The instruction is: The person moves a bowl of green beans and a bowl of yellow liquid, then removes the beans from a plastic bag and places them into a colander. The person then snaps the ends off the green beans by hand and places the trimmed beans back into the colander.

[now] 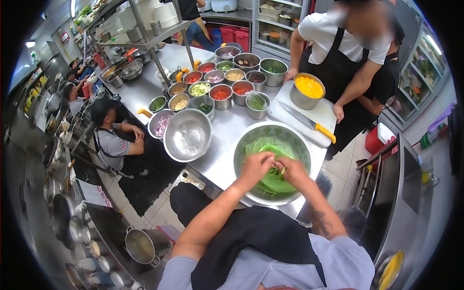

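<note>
A large perforated metal colander point(240, 159) stands at the table's near edge. In it lie a translucent light-green plastic bag point(263, 145) and slim green beans point(275, 185). Over the colander, my left hand point(258, 166) and my right hand point(292, 171) meet with their fingertips pinched together. Green bean pieces show between and just below the fingers; the exact grip is partly hidden by the hands. To the left, a shiny metal bowl point(187, 135) sits tilted, with a little wetness inside.
Behind are several metal tubs of chopped vegetables point(221, 94). A white cutting board point(280, 115) carries a yellow-handled knife point(309, 121) and a tub of yellow pieces point(309, 87). A co-worker point(345, 53) stands behind the board; another person point(116, 135) is at left.
</note>
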Demonstrator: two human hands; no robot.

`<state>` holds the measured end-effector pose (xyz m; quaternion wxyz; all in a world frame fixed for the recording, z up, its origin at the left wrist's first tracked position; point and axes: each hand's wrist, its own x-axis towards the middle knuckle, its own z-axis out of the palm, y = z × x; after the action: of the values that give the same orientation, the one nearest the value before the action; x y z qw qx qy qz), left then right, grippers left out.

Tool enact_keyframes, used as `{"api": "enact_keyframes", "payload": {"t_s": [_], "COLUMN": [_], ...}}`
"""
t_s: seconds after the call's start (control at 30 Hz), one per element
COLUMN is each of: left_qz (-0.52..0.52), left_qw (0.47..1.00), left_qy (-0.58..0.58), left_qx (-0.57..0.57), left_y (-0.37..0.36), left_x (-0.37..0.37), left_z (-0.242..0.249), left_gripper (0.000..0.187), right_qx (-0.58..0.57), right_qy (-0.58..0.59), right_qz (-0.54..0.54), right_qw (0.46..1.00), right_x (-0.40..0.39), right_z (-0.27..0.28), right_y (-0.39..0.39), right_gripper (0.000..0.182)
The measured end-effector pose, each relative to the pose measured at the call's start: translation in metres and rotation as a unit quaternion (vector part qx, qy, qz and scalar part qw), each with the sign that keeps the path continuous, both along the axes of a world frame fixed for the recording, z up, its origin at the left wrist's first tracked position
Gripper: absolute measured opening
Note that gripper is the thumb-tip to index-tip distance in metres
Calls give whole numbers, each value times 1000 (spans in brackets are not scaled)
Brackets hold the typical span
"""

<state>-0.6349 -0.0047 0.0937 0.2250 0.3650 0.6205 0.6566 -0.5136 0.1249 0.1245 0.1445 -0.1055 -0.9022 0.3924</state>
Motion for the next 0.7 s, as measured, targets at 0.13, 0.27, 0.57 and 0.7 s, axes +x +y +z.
{"api": "enact_keyframes", "payload": {"t_s": [0.13, 0.27, 0.57, 0.7], "left_qz": [-4, 17, 77, 2], "left_qw": [998, 958, 916, 944], "left_qy": [63, 281, 344, 299], "left_qx": [-8, -51, -191, -143], "left_y": [-4, -12, 1, 2], "left_x": [1, -6, -11, -16], "left_z": [3, 8, -16, -23], "left_gripper": [18, 17, 14, 14], "right_qx": [0, 53, 62, 14], "right_qy": [-9, -18, -10, 73], "right_qz": [7, -1, 2, -93], "right_qw": [1000, 998, 998, 993], "right_x": [-2, 3, 12, 12], "right_z": [-2, -4, -17, -26], "right_y": [0, 4, 5, 15], "right_gripper": [14, 11, 12, 17]}}
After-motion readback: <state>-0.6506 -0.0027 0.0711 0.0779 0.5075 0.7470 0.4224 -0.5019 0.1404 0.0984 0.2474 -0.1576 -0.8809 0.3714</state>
